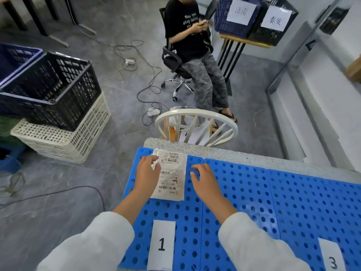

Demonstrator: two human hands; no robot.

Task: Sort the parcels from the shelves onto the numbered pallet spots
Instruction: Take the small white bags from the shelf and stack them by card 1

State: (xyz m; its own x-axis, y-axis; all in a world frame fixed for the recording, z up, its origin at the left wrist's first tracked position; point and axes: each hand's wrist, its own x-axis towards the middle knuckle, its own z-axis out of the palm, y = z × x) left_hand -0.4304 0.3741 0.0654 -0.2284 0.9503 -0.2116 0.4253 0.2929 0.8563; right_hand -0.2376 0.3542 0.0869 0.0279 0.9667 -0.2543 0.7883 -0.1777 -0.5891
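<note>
A flat white parcel [170, 176] with printed shipping labels lies on the blue perforated pallet [254, 192], at its far left end above the paper label "1" [161, 244]. My left hand [147, 171] rests on the parcel's left edge, fingers curled over its top corner. Just right of the parcel my right hand [204, 179] hovers over the pallet, fingers loosely bent, holding nothing. A label "3" [332, 261] sits at the lower right.
Stacked plastic crates [52, 106] stand on the floor at left. A white chair back [196, 126] is just beyond the pallet's stone ledge [234, 155]. A seated person [195, 55] is farther back, with labelled crates [254, 18] on a stand. Cables cross the floor.
</note>
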